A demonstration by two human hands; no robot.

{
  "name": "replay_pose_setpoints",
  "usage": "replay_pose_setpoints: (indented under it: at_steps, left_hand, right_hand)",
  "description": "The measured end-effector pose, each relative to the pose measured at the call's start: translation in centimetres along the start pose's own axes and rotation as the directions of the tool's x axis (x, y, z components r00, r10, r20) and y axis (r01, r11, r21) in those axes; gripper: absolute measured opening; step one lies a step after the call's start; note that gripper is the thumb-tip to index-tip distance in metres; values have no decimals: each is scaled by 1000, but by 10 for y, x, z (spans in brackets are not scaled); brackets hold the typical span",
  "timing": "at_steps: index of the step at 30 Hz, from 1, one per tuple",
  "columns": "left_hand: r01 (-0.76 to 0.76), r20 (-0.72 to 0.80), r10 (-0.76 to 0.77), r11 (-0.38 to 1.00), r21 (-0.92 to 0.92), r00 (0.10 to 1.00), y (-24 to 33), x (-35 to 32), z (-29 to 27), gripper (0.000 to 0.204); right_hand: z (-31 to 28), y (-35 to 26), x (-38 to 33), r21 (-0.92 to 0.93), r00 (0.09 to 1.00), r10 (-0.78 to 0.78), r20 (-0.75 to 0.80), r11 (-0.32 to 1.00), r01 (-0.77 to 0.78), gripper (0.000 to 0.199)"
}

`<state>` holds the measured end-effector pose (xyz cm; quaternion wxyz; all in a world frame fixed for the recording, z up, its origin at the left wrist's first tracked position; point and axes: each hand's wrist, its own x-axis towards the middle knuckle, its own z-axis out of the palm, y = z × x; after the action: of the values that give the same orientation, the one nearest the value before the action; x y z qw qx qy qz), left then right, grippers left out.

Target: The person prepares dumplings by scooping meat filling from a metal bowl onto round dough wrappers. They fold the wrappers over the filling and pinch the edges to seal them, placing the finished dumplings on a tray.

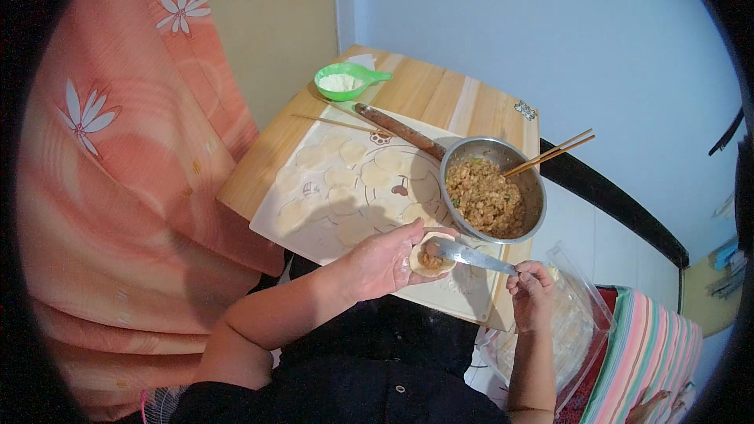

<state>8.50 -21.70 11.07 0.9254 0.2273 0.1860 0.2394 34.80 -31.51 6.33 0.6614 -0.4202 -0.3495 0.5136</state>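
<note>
So the left hand point(385, 261) is cupped around a soft, round dough wrapper point(444, 268), holding it just past the mat's near edge with a lumpy brown dab of filling point(429, 259) in the middle. The right hand point(534, 286) has a pinch grip on the handle end of a shiny, flat metal spreader point(481, 257), its blade touching that dab. More pale, floury discs point(353, 229) lie across the smooth white mat point(463, 296), which has a cartoon line drawing with a paw print on it. A steel bowl point(537, 188) of coarse, chunky mince point(483, 200) sits at the mat's right side, wooden chopsticks point(558, 151) leaning out, next to a dark wooden rolling pin point(400, 132). Green plastic scoop point(375, 77) of white flour point(342, 83) at the back. It's all on a striped-grain wooden table point(436, 90) between a flowery orange curtain point(118, 188) and a pale blue wall point(510, 31). Lower right looks like a clear plastic tray point(561, 330), but it's murky, beside a striped cloth point(640, 345).
</note>
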Motion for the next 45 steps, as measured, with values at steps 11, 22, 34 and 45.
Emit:
replay_pose_setpoints:
  at_steps: [11,22,34,45]
  left_hand:
    - [35,41,-39,995,95,998,1,0,-1,53]
    - [55,63,-62,993,101,996,0,4,1,51]
    - [9,-22,-10,999,-35,1000,-17,19,-16,45]
    - [-81,-55,73,983,-166,996,-32,16,-33,41]
  right_hand:
    - [2,-9,8,-22,1000,12,9,1000,-12,7]
    - [7,-25,4,-160,998,-48,32,986,52,6]
    - [2,-22,10,-144,997,2,-76,990,-13,8]
    - [-16,-15,57,-926,959,-278,-62,375,49,23]
